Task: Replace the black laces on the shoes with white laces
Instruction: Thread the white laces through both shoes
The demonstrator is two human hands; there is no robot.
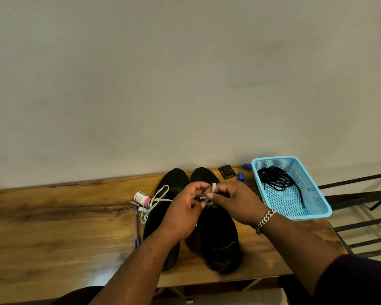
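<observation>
Two black shoes stand side by side on the wooden table, toes toward the wall: the left shoe [163,219] and the right shoe [220,236]. A white lace [157,200] lies in loose loops over the left shoe. My left hand [183,212] and my right hand [235,203] meet above the right shoe's lacing area, both pinching another white lace [212,187] whose loop sticks up between the fingers. The eyelets under my hands are hidden. Black laces [275,178] lie bundled in the blue basket [317,208].
A small white and pink bottle [142,198], a battery and a blue pen [137,225] lie left of the shoes. A black square item [227,171] and two blue caps [240,176] sit near the wall. Dark metal bars [361,230] run beyond the table's right edge.
</observation>
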